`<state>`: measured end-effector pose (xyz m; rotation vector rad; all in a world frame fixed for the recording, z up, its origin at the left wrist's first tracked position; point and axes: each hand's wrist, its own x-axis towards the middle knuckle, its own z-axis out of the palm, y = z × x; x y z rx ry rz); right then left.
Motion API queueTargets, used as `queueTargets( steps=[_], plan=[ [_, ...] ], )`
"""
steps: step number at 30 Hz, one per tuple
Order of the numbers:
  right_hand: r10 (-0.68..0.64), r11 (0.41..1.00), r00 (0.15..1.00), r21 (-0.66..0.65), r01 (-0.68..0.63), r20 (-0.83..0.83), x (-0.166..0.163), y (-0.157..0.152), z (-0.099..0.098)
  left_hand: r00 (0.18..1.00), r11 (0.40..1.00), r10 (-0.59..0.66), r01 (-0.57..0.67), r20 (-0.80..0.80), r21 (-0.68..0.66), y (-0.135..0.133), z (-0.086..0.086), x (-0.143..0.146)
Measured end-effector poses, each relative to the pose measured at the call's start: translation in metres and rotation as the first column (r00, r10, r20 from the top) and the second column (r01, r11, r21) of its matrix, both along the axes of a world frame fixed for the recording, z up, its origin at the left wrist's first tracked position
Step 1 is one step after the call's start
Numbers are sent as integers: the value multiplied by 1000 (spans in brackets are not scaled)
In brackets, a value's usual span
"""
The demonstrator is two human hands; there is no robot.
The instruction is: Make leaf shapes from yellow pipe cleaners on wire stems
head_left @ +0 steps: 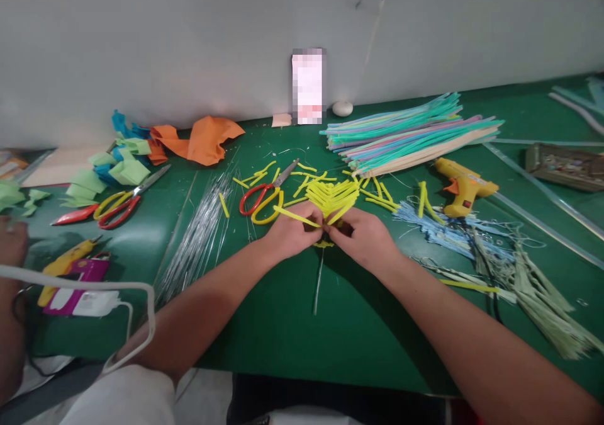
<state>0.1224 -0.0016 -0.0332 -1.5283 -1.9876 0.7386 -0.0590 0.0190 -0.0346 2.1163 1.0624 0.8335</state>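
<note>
Both my hands meet over the middle of the green table [283, 324], at the base of a yellow pipe-cleaner leaf [333, 197]. Its short fuzzy pieces fan out in a V pattern, and a thin wire stem [318, 289] hangs down toward me. My left hand [298, 231] pinches the leaf's lower end, with one loose yellow strand sticking out over its fingers. On the other side, my right hand [361, 236] has its fingertips pressed together on the same spot. The fingers hide the exact joint. Red-and-yellow scissors [262, 203] lie just left of the leaf among cut yellow pieces [306, 182].
Behind stands a bundle of coloured pipe cleaners [410, 132] and a phone [309, 88] against the wall. A yellow glue gun [465, 189] and pale tassels [538, 293] lie right. Thin wires [201, 239], second scissors [134, 195] and orange paper [207, 140] lie left. A person's arm [10, 311] enters far left.
</note>
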Motion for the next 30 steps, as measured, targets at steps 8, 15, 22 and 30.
queueTargets(
  steps=[8,15,22,30],
  plan=[
    [-85,996,994,-10,86,63,5,1,-2,997,993,64,-61,37,-98,0,0,-1],
    [-143,989,977,-12,147,161,9,0,-1,993,978,103,-92,50,-187,1,1,-1],
    [-144,989,968,5,146,203,9,0,-1,992,968,128,-121,20,-218,0,6,1],
    [-138,989,968,-18,145,210,11,1,1,981,955,191,-179,29,-239,-3,7,3]
  ],
)
